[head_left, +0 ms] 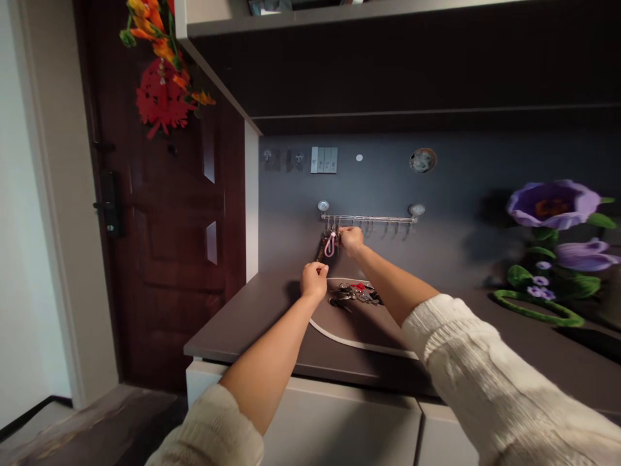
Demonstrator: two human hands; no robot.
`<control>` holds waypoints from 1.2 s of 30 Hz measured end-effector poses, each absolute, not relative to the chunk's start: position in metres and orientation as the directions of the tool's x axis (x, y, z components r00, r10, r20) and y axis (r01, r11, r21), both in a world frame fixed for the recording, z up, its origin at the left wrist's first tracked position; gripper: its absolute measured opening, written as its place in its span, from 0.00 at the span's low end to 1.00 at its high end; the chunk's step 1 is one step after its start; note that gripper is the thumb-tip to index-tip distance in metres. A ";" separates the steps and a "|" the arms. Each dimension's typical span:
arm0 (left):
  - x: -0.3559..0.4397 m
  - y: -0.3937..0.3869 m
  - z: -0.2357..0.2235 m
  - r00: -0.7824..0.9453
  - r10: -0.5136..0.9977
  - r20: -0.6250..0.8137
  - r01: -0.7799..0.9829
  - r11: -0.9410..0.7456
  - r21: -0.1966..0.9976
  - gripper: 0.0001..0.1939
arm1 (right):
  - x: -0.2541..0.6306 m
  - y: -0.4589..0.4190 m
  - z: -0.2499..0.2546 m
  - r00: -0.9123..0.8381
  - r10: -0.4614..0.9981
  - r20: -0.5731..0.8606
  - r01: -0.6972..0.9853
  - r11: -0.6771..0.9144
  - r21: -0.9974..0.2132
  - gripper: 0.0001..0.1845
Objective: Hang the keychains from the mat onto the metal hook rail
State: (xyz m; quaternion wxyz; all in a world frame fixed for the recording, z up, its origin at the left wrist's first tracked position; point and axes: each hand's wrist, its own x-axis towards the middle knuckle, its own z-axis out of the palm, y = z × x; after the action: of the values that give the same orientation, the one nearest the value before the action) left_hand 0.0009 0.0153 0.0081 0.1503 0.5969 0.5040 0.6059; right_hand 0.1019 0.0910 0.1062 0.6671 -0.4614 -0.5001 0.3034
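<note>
A clear hook rail is fixed to the dark wall panel. Near its left end hangs a pink loop strap, with small metal parts that look like keys at its top. My right hand is closed in a pinch on these keys, just under the hooks. Beside the pink loop, a dark patterned strap slants down to my left hand, whose fingers are closed on its lower end. Below both hands, a pile of keys, with one red piece among them, lies inside a white cord outline on the countertop.
The brown countertop sits over pale cabinets, with a dark upper cabinet overhead. Purple artificial flowers stand at the right. Grey switches and a round wall hole are above the rail. A dark red door is at the left.
</note>
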 end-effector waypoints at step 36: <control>-0.007 0.003 0.004 0.089 0.861 0.500 0.474 -0.478 0.739 0.04 | 0.149 0.010 0.051 -0.014 0.927 0.376 0.115 0.375 -0.920 0.04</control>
State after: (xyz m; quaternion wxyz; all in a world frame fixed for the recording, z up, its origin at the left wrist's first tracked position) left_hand -0.0070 0.0033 0.0042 0.1997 0.7103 0.4700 0.4844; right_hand 0.1491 0.0105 0.0509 0.5587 -0.4250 -0.6126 0.3633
